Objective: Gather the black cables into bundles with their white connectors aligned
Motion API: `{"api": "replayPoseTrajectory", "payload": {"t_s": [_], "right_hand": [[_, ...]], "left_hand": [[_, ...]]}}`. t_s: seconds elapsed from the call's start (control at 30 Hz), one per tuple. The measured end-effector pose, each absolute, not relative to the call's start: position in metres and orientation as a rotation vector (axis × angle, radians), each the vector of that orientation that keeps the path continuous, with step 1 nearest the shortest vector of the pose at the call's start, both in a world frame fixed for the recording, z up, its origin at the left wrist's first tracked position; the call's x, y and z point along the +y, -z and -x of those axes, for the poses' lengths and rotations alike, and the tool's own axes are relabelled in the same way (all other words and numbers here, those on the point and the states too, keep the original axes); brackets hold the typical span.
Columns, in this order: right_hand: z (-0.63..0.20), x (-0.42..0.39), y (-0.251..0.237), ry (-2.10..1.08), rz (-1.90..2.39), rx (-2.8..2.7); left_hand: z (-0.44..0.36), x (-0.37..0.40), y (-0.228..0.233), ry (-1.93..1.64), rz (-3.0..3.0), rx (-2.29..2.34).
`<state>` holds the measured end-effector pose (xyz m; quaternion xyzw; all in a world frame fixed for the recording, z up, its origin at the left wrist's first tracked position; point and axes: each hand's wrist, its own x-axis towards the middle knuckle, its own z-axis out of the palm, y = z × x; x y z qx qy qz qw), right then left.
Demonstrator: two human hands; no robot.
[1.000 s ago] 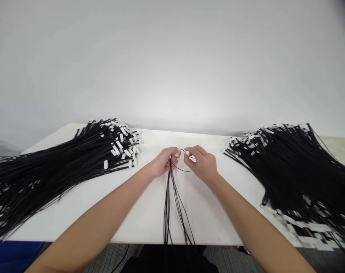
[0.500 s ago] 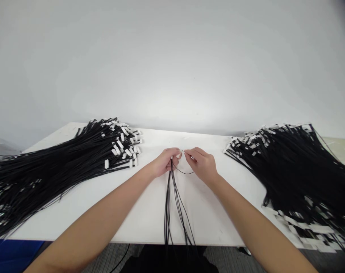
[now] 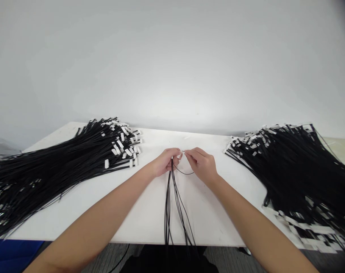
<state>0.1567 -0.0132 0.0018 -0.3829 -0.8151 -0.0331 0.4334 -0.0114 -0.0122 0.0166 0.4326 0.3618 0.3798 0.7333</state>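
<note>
Here, your left hand is closed around the top of a small bundle of black cables, which hangs from your fist toward you, crosses the white table and drops over its near edge. Just to the right of that grip, your right hand pinches the end of a single thin black cable between thumb and forefinger; the strand loops down below both hands and runs back to the bundle. Your fingertips nearly meet above the bundle. Well off to the left of your left hand lies a large pile of black cables with white tags; well apart to the right of your right hand lies another such pile.
</note>
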Motion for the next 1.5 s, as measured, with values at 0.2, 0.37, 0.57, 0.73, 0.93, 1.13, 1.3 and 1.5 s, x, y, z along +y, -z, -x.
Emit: {"api": "replayPoseTrajectory", "payload": {"t_s": [0.2,0.37,0.57,0.73,0.93,1.13,1.3,1.5], "right_hand": [[-0.157,-0.013,0.001,0.096,0.959,-2.03],[-0.156,-0.01,0.0,0.184,1.004,-2.052],[-0.158,-0.011,-0.012,0.437,0.923,-1.986],[-0.157,-0.014,-0.015,0.435,0.671,-2.243],[-0.153,-0.015,-0.01,0.431,0.657,-2.338],[-0.151,-0.013,-0.002,0.481,0.627,-2.34],[-0.149,-0.013,-0.005,0.483,0.603,-2.346],[-0.148,-0.01,-0.006,0.462,0.643,-2.315]], "left_hand": [[0.011,-0.012,-0.016,-0.83,-0.954,0.789],[0.009,-0.009,-0.013,-0.834,-0.9,0.796],[0.009,-0.003,-0.01,-0.854,-0.751,0.869],[0.01,0.002,-0.007,-0.889,-0.635,0.872],[0.009,0.002,-0.006,-0.902,-0.623,0.9],[0.008,0.002,-0.004,-0.893,-0.647,0.899],[0.007,0.001,-0.006,-0.903,-0.649,0.9],[0.006,0.0,-0.007,-0.884,-0.635,0.876]]}}
